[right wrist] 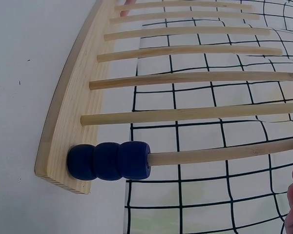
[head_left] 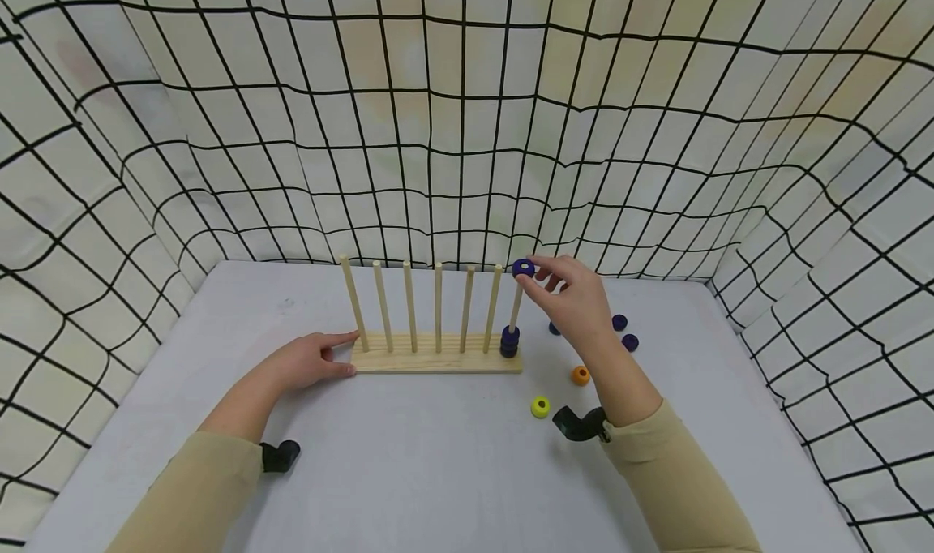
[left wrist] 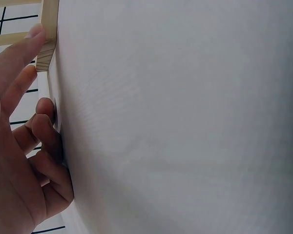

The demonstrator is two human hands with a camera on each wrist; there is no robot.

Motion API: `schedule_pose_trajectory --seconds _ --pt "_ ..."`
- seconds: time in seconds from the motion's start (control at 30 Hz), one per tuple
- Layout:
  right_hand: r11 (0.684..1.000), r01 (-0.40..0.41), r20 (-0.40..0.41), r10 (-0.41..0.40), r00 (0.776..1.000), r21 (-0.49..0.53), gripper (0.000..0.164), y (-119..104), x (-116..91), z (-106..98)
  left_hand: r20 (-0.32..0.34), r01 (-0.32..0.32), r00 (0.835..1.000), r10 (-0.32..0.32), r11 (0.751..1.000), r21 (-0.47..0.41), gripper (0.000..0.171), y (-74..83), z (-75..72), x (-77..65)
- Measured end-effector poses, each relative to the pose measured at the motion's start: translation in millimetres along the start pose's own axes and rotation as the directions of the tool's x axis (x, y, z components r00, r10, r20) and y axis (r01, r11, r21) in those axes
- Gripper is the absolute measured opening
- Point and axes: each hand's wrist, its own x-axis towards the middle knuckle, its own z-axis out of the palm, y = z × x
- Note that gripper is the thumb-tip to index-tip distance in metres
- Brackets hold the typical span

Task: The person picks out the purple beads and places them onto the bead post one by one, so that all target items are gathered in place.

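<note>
A wooden peg rack [head_left: 438, 363], a flat base with a row of several upright dowels, stands on the white table. My left hand [head_left: 306, 362] holds the left end of the base between thumb and index finger, its other fingers loosely curled by the tabletop. On the rightmost dowel [right wrist: 224, 153], three dark blue beads [right wrist: 107, 161] are stacked at the bottom. At that dowel's top, my right hand [head_left: 576, 297] pinches another blue bead [head_left: 516, 270] between thumb and fingertips. Only an edge of this bead shows in the right wrist view.
To the right of the rack lie loose blue beads [head_left: 619, 322], an orange bead [head_left: 580, 375] and a yellow bead [head_left: 540, 407]. One blue bead is partly hidden behind the right hand. Black netting [head_left: 463, 99] over pale walls closes off the table's back and sides.
</note>
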Motion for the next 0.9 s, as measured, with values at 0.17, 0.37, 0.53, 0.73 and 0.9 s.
schedule_pose_trajectory --seconds 0.17,0.37,0.53,0.73,0.9 --pt "1.0 -0.018 0.004 0.018 1.0 0.011 0.041 -0.6 -0.9 -0.2 0.001 0.004 1.0 -0.004 1.0 0.004 0.077 -0.7 0.5 0.0" --pt "0.999 -0.036 0.004 0.036 0.999 0.017 0.041 -0.5 -2.2 -0.3 -0.001 0.002 1.0 -0.002 1.0 0.003 0.077 -0.3 0.3 -0.8" --pt "0.999 -0.037 0.004 0.037 0.999 0.019 0.041 -0.7 -3.2 -0.9 -0.003 0.0 1.0 0.0 1.0 0.002 0.076 0.9 0.3 -1.6" --pt "1.0 -0.024 -0.003 0.024 1.0 0.008 0.043 0.8 -3.2 -0.5 -0.002 0.002 1.0 -0.002 1.0 -0.004 0.076 1.3 0.5 -1.8" --pt "0.999 -0.036 0.003 0.036 0.999 -0.012 0.045 0.5 -3.5 -0.4 -0.002 0.006 1.0 -0.006 1.0 0.004 0.077 0.0 1.5 -1.0"
